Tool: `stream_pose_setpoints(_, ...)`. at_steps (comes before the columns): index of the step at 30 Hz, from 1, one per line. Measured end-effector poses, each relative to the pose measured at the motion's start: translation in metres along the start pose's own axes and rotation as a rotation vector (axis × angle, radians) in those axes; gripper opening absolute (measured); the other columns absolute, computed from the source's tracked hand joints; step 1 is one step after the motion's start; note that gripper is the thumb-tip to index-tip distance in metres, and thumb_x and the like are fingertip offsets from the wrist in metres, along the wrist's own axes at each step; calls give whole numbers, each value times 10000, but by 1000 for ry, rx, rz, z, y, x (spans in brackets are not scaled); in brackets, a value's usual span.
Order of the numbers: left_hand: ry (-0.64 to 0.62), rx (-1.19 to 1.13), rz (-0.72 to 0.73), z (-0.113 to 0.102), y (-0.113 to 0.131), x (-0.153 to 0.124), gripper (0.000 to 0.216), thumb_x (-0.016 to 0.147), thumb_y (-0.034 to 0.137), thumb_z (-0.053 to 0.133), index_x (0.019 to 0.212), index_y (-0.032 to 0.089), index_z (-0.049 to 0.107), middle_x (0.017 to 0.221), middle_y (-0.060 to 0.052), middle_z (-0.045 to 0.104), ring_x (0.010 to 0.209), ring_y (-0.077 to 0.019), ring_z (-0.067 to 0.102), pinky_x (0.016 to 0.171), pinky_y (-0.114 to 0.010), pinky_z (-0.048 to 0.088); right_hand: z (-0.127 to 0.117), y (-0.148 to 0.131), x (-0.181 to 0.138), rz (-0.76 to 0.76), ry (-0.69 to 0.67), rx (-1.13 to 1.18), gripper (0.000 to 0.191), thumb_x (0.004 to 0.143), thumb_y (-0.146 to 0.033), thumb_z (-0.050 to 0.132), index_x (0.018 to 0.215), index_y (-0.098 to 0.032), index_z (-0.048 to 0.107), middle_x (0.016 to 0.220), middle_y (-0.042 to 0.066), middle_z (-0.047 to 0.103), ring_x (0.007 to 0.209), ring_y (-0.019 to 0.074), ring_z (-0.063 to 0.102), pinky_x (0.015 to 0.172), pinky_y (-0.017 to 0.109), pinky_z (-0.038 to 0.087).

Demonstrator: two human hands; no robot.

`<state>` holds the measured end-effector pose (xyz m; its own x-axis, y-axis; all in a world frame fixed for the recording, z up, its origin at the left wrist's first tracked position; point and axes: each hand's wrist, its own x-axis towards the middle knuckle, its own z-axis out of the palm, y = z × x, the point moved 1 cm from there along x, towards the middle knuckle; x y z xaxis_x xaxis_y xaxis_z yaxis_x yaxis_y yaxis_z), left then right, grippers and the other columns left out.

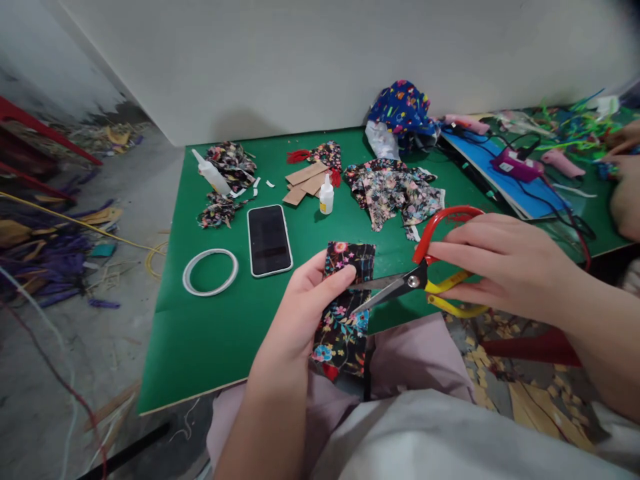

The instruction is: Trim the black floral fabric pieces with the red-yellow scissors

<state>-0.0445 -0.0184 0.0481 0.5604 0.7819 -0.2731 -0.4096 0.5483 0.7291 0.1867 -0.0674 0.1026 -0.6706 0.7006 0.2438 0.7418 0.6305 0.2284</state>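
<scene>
My left hand (313, 297) pinches a strip of black floral fabric (345, 327) near its upper end, thumb on top. The strip hangs down past the table's front edge, over my lap. In my right hand (500, 267) is a pair of scissors (413, 280) with one red and one yellow handle. Its blades are parted and point left, at the right edge of the strip. One blade lies over the fabric's face; the other blade's tip is near my left thumb, and I cannot tell whether it is cutting.
On the green table (210, 347) lie a phone (270, 240), a roll of tape (210, 272), a small glue bottle (327, 197), brown card pieces (305, 177) and floral scraps (385, 190). Glue guns (563, 163) and cables lie at right, near another person's hand (627, 190).
</scene>
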Motion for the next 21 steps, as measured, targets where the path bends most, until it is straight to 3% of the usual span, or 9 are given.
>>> stream_pose_setpoints(3,-6,-9,-4,0,0,1,209,751,205,694,959,188,700,910,-40,737,800,-181,700,721,-264,553,1,0,-1,10,-24,3,210,877,-291,519,1052,-174,524,876,64,629,789,157,565,686,302,425)
stream_pose_setpoints(7,2,-3,3,0,-1,3,193,753,193,694,946,187,708,841,-20,737,637,-123,679,574,-185,521,3,2,-2,25,-24,-48,220,877,-305,530,1061,-185,522,868,53,653,727,147,570,632,291,420)
stream_pose_setpoints(12,42,24,16,-2,-4,3,208,748,223,703,953,188,704,795,-11,730,516,-87,627,511,-173,502,3,0,-4,55,128,-1,202,885,-351,511,1030,-209,507,775,17,650,633,137,574,580,273,432)
stream_pose_setpoints(14,39,10,46,-3,-4,3,206,764,233,687,966,193,695,832,-18,731,560,-97,647,539,-180,515,5,-2,-7,149,158,95,246,879,-409,505,1043,-227,487,788,23,637,670,153,593,575,273,448)
stream_pose_setpoints(17,45,-16,38,-4,-3,3,240,754,230,690,991,193,683,882,-32,732,675,-144,689,645,-236,553,13,-6,-11,242,125,181,491,793,-572,548,1124,-222,457,930,87,621,857,235,608,688,357,500)
stream_pose_setpoints(19,57,-22,15,-4,-2,4,270,733,232,706,998,186,681,881,-40,734,723,-171,699,680,-264,561,20,-9,-13,228,90,183,582,753,-604,572,1148,-191,466,1011,131,597,980,284,578,789,422,496)
stream_pose_setpoints(21,56,-32,7,-4,-1,4,281,726,236,711,1000,184,682,881,-43,735,746,-181,703,700,-271,561,25,-13,-13,178,65,179,530,766,-537,589,1130,-163,497,1002,133,588,988,278,566,815,417,487)
